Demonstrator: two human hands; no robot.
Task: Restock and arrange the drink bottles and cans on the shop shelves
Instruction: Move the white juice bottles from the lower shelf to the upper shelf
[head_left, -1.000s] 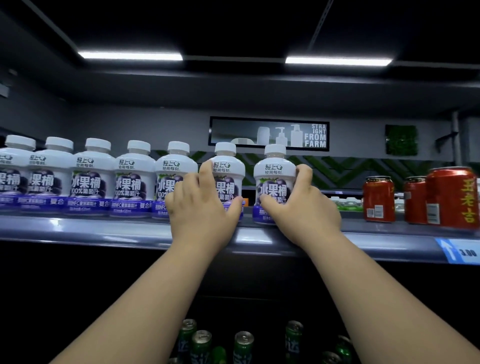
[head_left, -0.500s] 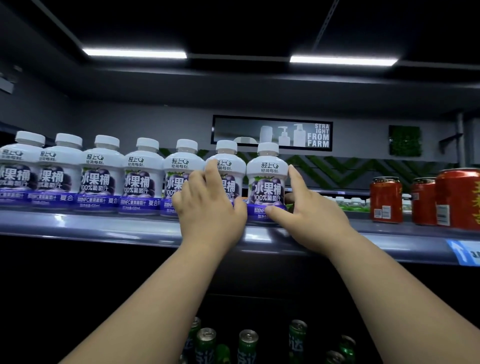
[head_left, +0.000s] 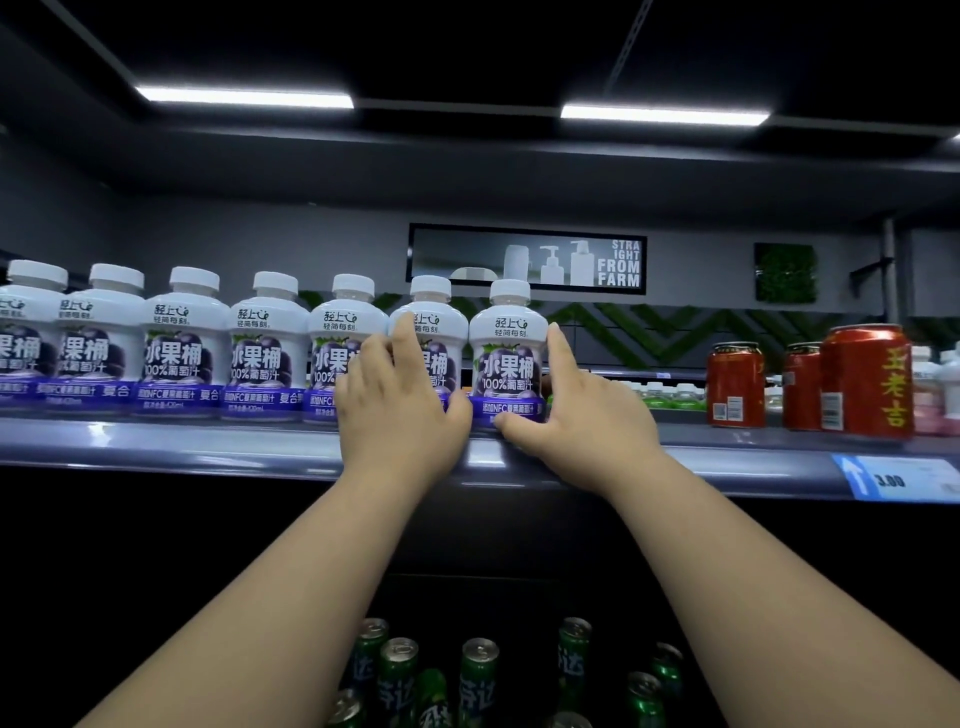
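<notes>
Row of white grape-juice bottles (head_left: 176, 343) stands along the front of the shelf (head_left: 208, 441), from the left edge to the centre of the frame.

Step in hand: squaring up the right end of that row.

Left hand (head_left: 400, 410) lies against the fronts of the fifth and sixth bottles, fingers (head_left: 402, 338) nearly straight, gripping nothing. Right hand (head_left: 576, 426) brackets the end bottle (head_left: 509, 358): index finger straight up its right flank, thumb along its base, not wrapped round it. End bottle is upright, label forward, tight against its neighbour.

Red cans (head_left: 865, 379) stand well apart at right. Green cans (head_left: 478, 670) sit on a lower level, bottom centre.

Judgement: row looks nearly aligned. Next move calls for a light sideways nudge, low on the body so nothing tips, then letting go.
</notes>
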